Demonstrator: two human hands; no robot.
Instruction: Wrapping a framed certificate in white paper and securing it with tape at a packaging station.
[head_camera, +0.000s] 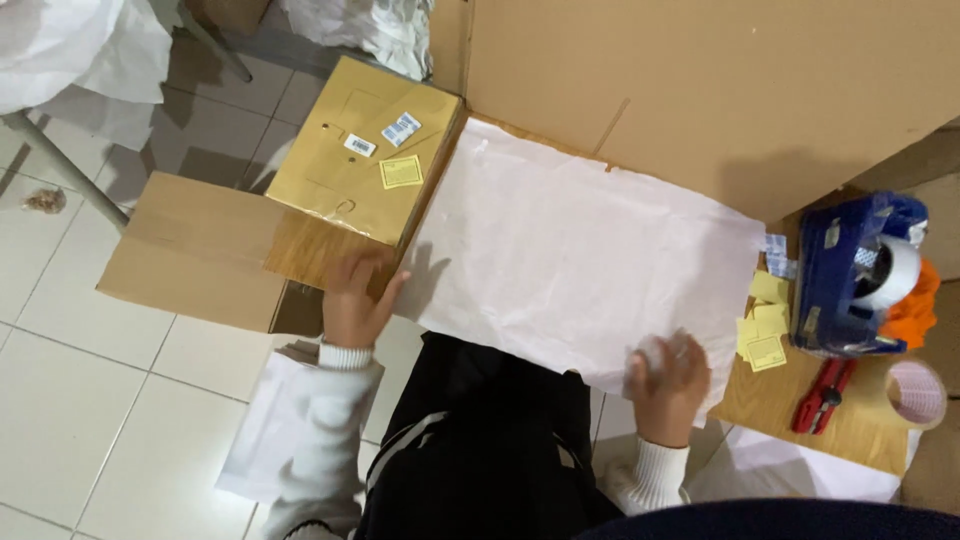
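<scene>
**Paper spread, one hand on each side**

Under our right hand (668, 380) lies the near right corner of the white paper (580, 250). The fingers are curled shut around something small, pale and crinkled; we cannot tell whether it is a wad of wrap or a bunched bit of the sheet itself. Our left hand (355, 298) rests open, palm down and fingers spread, on the wooden table (310, 250) just beside the sheet's left edge and touching the near end of the yellow box (365, 150).

Both wrists come up from white cuffs, forearms angled outward from the body, so the hands frame the sheet's near edge.

To do this well, in our judgement, we should keep the left palm flat and steady, and keep the sheet smooth and square to the table edge while the right hand works.

Farther right, well apart from the sheet, sit yellow slips (765, 335), a blue tape dispenser (850, 275), a red cutter (822, 395) and a tape roll (915, 392). Brown cardboard (700, 90) lies beyond.
</scene>
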